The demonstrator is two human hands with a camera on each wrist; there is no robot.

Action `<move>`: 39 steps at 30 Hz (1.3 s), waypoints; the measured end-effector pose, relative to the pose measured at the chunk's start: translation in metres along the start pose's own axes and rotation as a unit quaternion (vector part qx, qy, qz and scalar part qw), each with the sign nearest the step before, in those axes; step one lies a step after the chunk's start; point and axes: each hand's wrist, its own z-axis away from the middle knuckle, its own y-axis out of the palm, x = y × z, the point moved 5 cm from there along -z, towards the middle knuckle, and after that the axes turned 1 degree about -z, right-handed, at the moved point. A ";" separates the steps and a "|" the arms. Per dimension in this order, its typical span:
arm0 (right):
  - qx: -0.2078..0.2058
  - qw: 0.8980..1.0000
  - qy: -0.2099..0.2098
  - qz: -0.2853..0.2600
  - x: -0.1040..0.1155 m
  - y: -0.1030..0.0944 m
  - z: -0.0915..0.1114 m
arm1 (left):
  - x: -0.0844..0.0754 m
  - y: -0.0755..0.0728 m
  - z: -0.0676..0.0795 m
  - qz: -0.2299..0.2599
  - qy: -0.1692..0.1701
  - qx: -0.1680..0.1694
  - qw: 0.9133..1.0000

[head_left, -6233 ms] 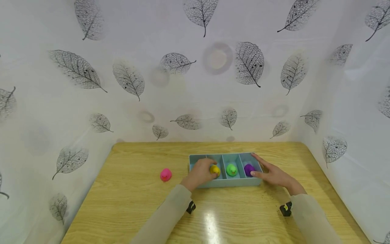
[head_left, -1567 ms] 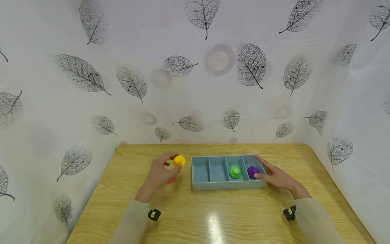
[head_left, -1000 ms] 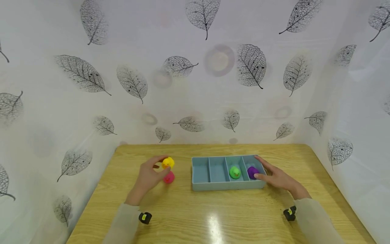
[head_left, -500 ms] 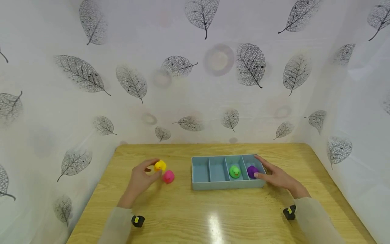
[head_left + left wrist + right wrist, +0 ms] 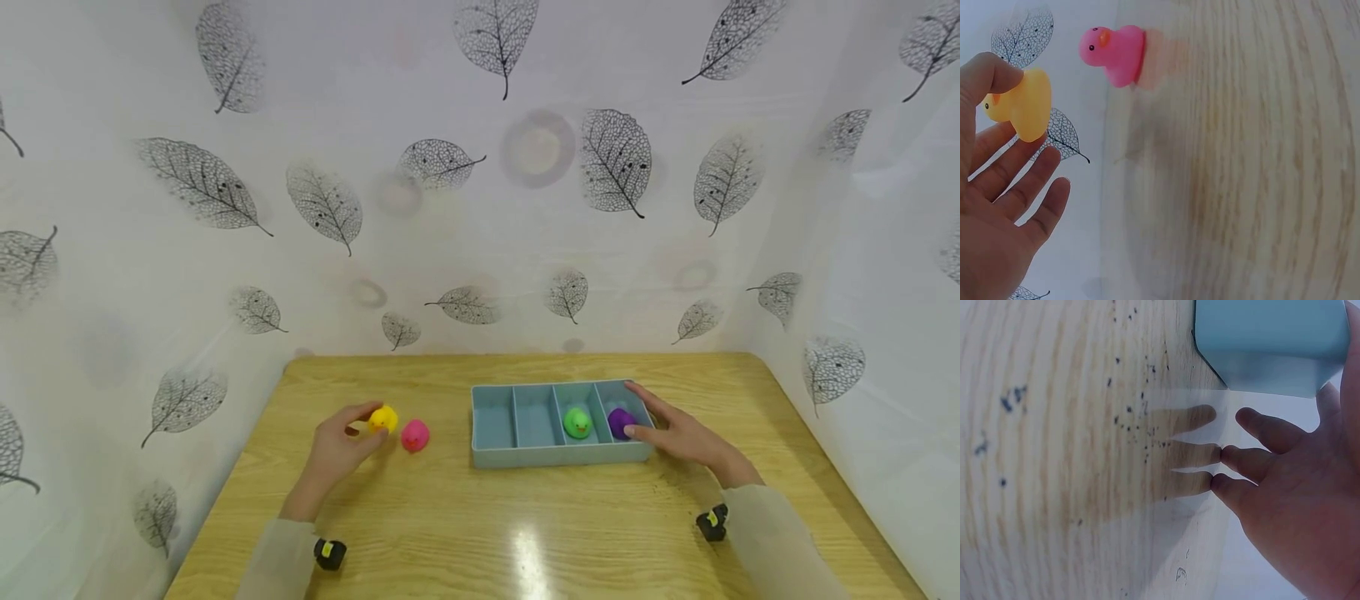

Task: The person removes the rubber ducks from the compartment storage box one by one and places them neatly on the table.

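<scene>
We seem to be at the step of setting the yellow duck (image 5: 384, 419) on the table (image 5: 450, 533), just left of the pink duck (image 5: 415, 435); the next move likely calls for settling its base and letting go gently. Our left hand (image 5: 339, 443) pinches it between thumb and forefinger, other fingers loosely spread; we cannot tell whether it touches the wood. Our right hand (image 5: 692, 440) rests widely spread thumb and forefinger on the smooth, four-celled blue-grey box (image 5: 562, 457). The ducks look rounded, soft and rubbery; the table is pale, streaky-grained.
</scene>
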 end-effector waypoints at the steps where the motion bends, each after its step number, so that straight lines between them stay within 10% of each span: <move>1: 0.000 1.000 0.000 0.000 0.000 0.000 0.000 | 0.002 0.000 0.001 0.000 -0.005 0.003 1.000; 39: -0.001 1.000 -0.003 -0.002 -0.002 0.000 0.000 | 0.033 0.014 0.003 -0.050 -0.065 0.049 0.995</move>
